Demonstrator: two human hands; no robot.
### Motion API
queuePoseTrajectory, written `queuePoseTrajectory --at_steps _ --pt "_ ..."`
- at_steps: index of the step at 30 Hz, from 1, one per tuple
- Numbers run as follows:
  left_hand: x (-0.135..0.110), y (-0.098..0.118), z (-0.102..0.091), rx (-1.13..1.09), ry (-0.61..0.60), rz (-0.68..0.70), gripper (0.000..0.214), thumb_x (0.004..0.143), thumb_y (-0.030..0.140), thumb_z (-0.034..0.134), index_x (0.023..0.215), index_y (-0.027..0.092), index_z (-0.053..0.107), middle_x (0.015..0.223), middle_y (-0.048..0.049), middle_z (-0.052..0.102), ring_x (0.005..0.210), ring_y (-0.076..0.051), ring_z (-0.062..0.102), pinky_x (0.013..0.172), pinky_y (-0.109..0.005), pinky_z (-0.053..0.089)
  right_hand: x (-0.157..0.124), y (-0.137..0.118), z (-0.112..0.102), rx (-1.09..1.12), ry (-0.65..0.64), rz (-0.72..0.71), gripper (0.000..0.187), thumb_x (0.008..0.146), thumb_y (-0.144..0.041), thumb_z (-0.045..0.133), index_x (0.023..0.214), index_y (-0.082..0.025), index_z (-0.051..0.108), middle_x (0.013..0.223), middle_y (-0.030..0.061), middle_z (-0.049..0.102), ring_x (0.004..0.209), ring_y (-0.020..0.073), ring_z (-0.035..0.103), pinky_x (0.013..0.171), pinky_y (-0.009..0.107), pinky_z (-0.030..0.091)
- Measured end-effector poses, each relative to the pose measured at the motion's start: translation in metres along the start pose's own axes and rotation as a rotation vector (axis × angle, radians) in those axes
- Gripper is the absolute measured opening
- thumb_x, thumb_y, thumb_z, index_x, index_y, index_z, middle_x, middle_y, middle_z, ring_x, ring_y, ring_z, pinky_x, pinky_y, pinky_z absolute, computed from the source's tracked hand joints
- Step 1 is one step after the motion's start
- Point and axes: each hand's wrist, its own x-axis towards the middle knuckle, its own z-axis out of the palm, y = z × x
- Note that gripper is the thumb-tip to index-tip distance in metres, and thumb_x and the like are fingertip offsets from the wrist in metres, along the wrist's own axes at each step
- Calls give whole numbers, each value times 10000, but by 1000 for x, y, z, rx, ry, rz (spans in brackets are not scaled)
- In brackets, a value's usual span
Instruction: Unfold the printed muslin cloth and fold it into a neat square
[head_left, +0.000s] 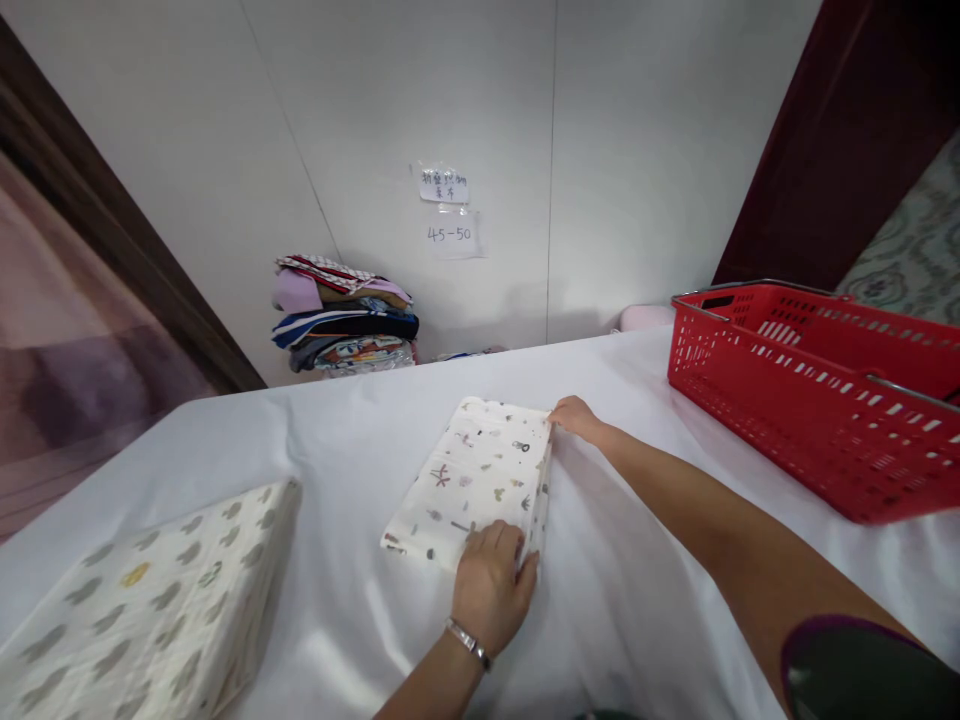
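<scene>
A folded white cloth (472, 470) with small printed figures lies on the white-covered table, its layered edge showing on the right side. My left hand (491, 580), with a silver band at the wrist, rests on the cloth's near right corner. Its fingers lie on top and the thumb is spread to the right. At the far right corner, my right hand (574, 415) has its fingers closed on the cloth's edge; its fingertips are partly hidden. A second folded cloth (161, 600), white with grey shapes, lies at the near left, apart from both hands.
A red plastic basket (795, 405) with metal handles stands on the table (337, 450) at the right. Behind the table is a pile of folded fabrics (345, 315). Handwritten paper labels (454, 235) are taped to the wall. A curtain (75, 350) hangs at the left.
</scene>
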Motion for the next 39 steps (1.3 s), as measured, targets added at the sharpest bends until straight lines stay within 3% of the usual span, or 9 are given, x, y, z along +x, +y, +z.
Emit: queuePoseTrajectory --at_steps 5,12,17,22,25,28,32,36,39 --pt "-7 1 0 19 -12 49 103 779 193 519 881 184 533 816 -49 542 780 -209 500 776 -405 403 0 5 9 31 8 34 189 719 -232 578 850 -127 665 799 61 668 698 139 599 531 183 385" --pt "-16 -5 -16 -31 -130 86 430 696 193 614 1112 206 506 1051 -65 564 973 -244 504 902 -452 385 2 12 16 55 -16 -60 471 749 -230 526 1216 -175 545 1178 61 595 965 168 583 718 193 436" --pt "-23 -6 -15 -17 -113 98 575 684 208 619 1231 212 443 1234 -84 511 1169 -267 428 1027 -492 287 6 7 15 26 -100 -186 468 741 -144 463 1192 -180 581 1227 26 575 1049 166 553 792 188 420" --pt "-24 -12 -8 36 -89 115 509 690 161 562 1192 186 483 1161 -71 578 1144 -239 465 1073 -491 216 2 -2 7 -95 -161 -227 363 704 -110 474 999 -174 677 1047 47 662 980 190 582 758 211 412" --pt "-30 -36 -28 65 -100 142 509 663 92 512 1160 205 513 1107 -44 614 1164 -225 458 1091 -511 146 -20 5 5 -188 -175 -196 327 651 -115 520 930 -147 689 986 108 669 935 244 596 713 253 418" --pt "-48 -66 -56 89 -130 118 563 633 44 472 1162 230 520 1137 -34 610 1214 -230 421 1083 -543 134 -63 29 9 -189 -229 -188 411 654 -186 559 1057 -173 638 965 108 668 852 245 620 668 272 437" --pt "-76 -83 -71 45 -170 25 649 605 2 431 1216 216 482 1267 -49 531 1262 -230 365 1071 -522 221 -119 62 13 85 -428 -177 683 725 -271 501 1381 -235 315 882 32 678 760 216 638 657 291 471" --pt "-86 -75 -64 -80 -107 -5 690 594 24 456 1263 191 438 1305 -77 489 1283 -244 329 1031 -473 335 -139 62 8 -38 -234 -170 774 729 -329 504 1430 -161 220 1094 95 631 933 274 609 763 363 485" --pt "-82 -69 -61 -115 -5 -54 509 690 117 524 1191 207 499 1205 -76 553 1184 -241 437 979 -452 395 -146 41 6 -133 -25 -364 661 763 -347 488 1389 -215 323 1346 82 452 1163 310 472 884 422 446"
